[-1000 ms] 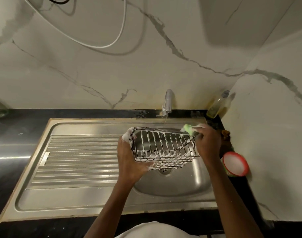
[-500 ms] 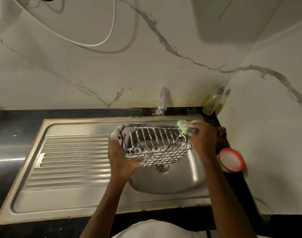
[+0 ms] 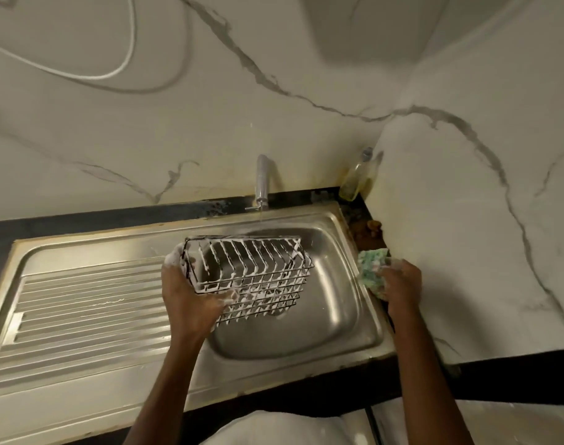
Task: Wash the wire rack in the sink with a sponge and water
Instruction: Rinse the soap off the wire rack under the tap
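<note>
Curling round the left end of the wire rack (image 3: 251,274), the fingers (image 3: 224,298) of the left hand (image 3: 191,297) grip it and hold it tilted above the basin of the sink (image 3: 338,303), at the centre of the frame, with foam clinging to the wires and to the hand itself. Off to the right, the right hand (image 3: 401,284) clutches the green sponge (image 3: 372,268) at the sink's right edge, near the dark table (image 3: 499,377) strip that runs beside the marble wall; sponge and rack are apart, with bare steel between them. Above the rack, the tap (image 3: 261,183) sits against the back wall, and a thin stream seems to fall from it toward the rack's far rim, though it is too faint for us to be sure. A bottle (image 3: 357,178) of yellowish liquid stands in the corner at upper right, and the ribbed drainboard (image 3: 88,303) fills the left of the frame. We judge the scrubbing to be largely done, since the rack is well lathered, and rinsing to be the step at hand. The next move, as we read it, calls for turning the rack under the water so every wire is flushed, keeping a firm hold because soapy wire is likely to slip.
</note>
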